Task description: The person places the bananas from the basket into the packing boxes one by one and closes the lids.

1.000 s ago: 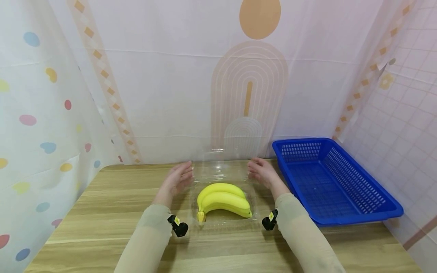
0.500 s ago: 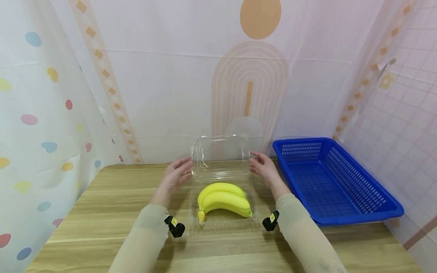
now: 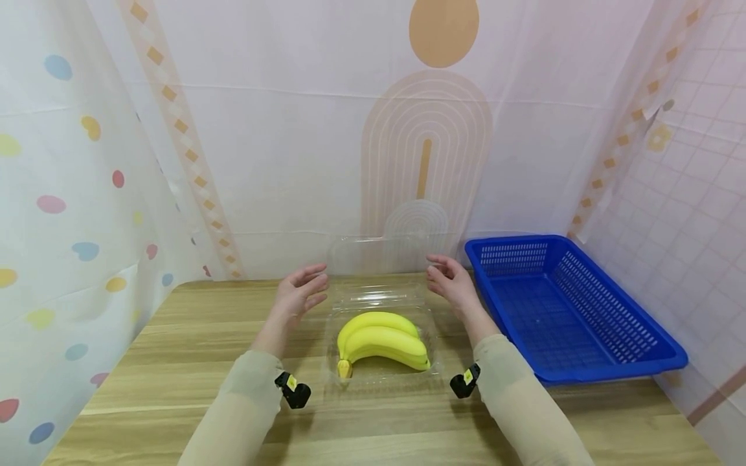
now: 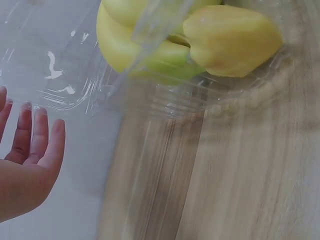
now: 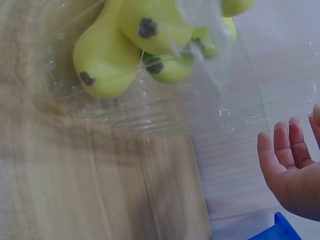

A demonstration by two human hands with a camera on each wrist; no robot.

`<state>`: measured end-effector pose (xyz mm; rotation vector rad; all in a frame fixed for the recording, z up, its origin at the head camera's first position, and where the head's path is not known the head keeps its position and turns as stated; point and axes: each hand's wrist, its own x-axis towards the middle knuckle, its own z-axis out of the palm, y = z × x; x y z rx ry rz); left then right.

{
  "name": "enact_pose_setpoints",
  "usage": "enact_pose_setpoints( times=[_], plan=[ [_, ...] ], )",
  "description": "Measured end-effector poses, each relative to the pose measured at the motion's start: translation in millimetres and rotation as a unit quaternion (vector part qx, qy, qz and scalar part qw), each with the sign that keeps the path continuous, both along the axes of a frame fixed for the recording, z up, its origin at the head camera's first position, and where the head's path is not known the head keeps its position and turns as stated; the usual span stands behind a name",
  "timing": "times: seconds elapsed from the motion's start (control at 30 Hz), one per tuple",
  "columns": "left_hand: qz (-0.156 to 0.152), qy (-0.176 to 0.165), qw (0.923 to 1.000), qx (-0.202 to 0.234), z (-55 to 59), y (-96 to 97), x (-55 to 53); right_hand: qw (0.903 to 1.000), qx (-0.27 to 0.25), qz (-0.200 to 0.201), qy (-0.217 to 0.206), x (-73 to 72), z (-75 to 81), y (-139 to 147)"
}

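Observation:
A bunch of yellow bananas (image 3: 381, 343) lies in the base of a clear plastic clamshell container (image 3: 436, 370) on the table. Its transparent lid (image 3: 379, 296) stands raised at the back, its outline faint against the backdrop. Beside the lid's left edge is my left hand (image 3: 296, 294), fingers apart and loosely bent. My right hand (image 3: 456, 288) mirrors it at the right edge. Both wrist views show fingertips of the left hand (image 4: 32, 160) and right hand (image 5: 295, 170) close to the lid's rim; whether they touch it I cannot tell. Neither hand grips anything.
A blue perforated plastic basket (image 3: 559, 323) stands to the right, close to my right forearm. The wooden table (image 3: 192, 362) ends at a patterned cloth backdrop (image 3: 291, 162) behind the lid. Black wrist cameras (image 3: 293, 390) hang below both sleeves.
The lid has risen from low behind the bananas to stand higher at the back. Both hands have moved slightly up and away, the left one also outward. The bananas have stayed put.

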<state>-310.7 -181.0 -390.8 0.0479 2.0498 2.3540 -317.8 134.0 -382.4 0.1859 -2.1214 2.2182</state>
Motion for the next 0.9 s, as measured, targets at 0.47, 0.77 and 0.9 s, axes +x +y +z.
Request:
enact_pose_setpoints(
  times=[0.47,0.77,0.9],
  plan=[
    [0.023,0.047,0.9986,-0.007,2.2,1.1,10.7,0.9991,0.018,-0.016,0.035,6.4,-4.7,3.2],
    [0.019,0.086,0.9960,-0.019,-3.8,-1.7,15.8,0.9985,0.025,-0.010,0.047,10.4,-10.7,5.2],
    [0.010,0.116,0.9930,-0.020,-7.3,-2.8,17.2,0.9969,0.040,-0.007,0.067,14.3,-12.1,5.6]
  ],
)
